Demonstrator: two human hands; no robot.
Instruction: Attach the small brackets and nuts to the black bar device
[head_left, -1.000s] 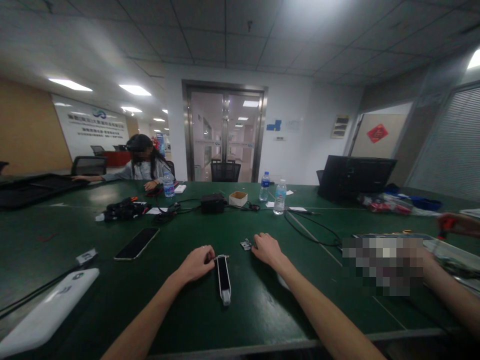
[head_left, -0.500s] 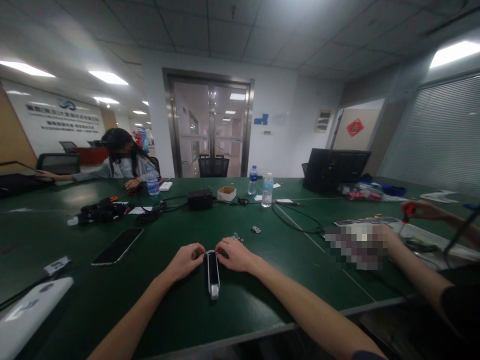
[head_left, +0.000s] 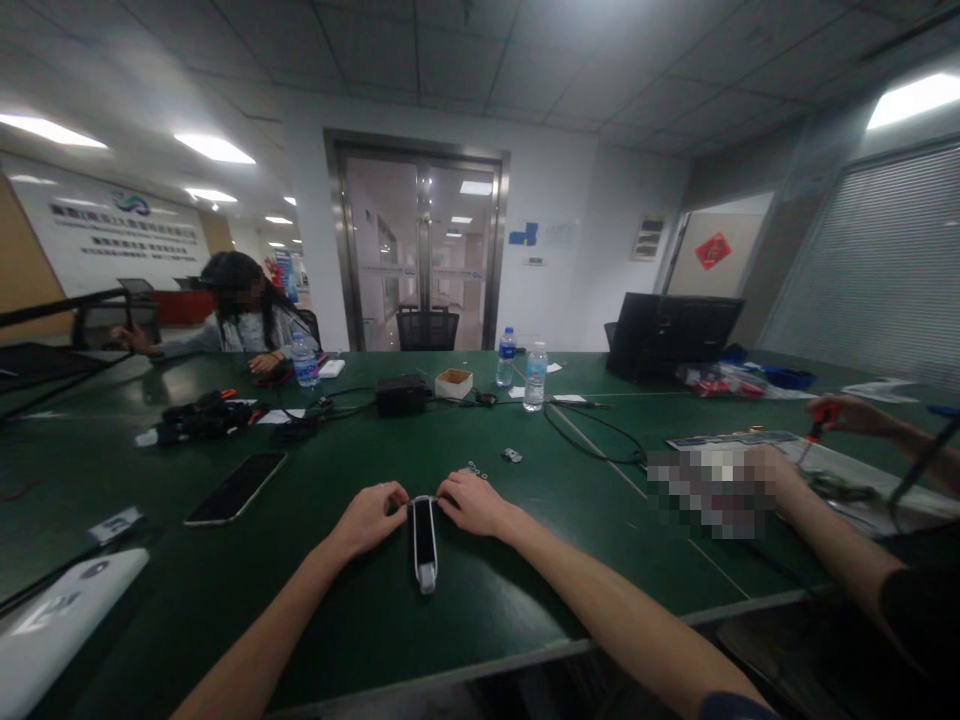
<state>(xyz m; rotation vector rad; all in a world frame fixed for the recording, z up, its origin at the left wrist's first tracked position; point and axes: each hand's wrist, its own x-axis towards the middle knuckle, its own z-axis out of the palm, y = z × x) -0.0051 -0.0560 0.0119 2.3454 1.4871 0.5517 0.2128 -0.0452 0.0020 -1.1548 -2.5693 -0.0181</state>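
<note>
A narrow black-and-white device (head_left: 424, 540) lies lengthwise on the green table (head_left: 525, 600) in front of me. My left hand (head_left: 369, 516) rests at its far left corner with the fingers curled and pinched against the end. My right hand (head_left: 471, 502) touches the far right corner, fingers bent onto it. A few small metal parts (head_left: 474, 467) lie just beyond my right hand, and another small piece (head_left: 512, 456) sits a little farther out.
A black phone (head_left: 236, 487) and a white case (head_left: 60, 620) lie to the left. Cables, a black box (head_left: 401, 396), a small carton (head_left: 454, 383) and two water bottles (head_left: 534, 376) stand mid-table. A co-worker's arms work with a red-handled tool (head_left: 821, 420) at right; another person sits far left.
My right hand came in from the small parts to the device's far end. The view swung to the right, then held nearly still.
</note>
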